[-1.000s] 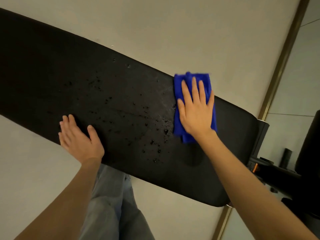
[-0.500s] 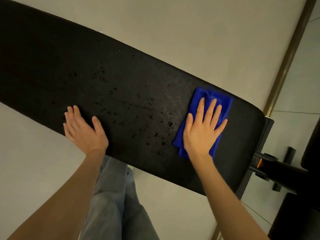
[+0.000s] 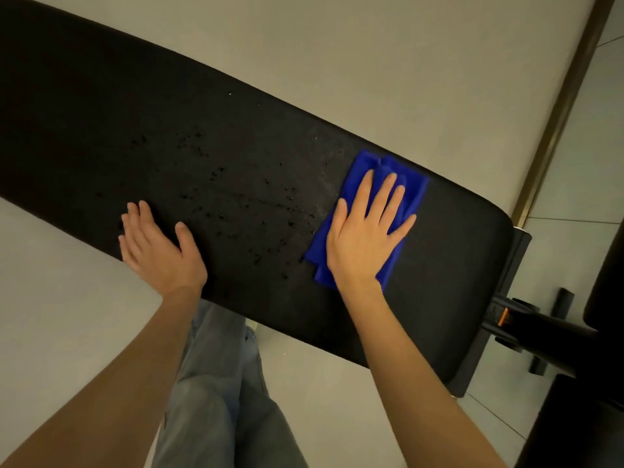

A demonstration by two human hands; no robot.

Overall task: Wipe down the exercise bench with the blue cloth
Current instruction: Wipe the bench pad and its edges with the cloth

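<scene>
A long black padded exercise bench (image 3: 101, 130) runs diagonally from upper left to lower right. Water droplets (image 3: 236, 204) dot its middle. A folded blue cloth (image 3: 410, 194) lies flat on the pad near the right end. My right hand (image 3: 364, 238) presses on the cloth with straight, spread fingers and covers most of it. My left hand (image 3: 158, 244) rests flat on the pad's near edge, left of the droplets, holding nothing.
The bench's black frame with an orange tag (image 3: 504, 315) juts out at the right end, beside other dark equipment (image 3: 607, 282). A brass strip (image 3: 560, 106) divides the pale floor. My legs in grey jeans (image 3: 219, 383) stand under the bench's near edge.
My right hand slid the cloth from the pad's far edge toward the near side, then a little left toward the droplets. My left hand stayed flat in place.
</scene>
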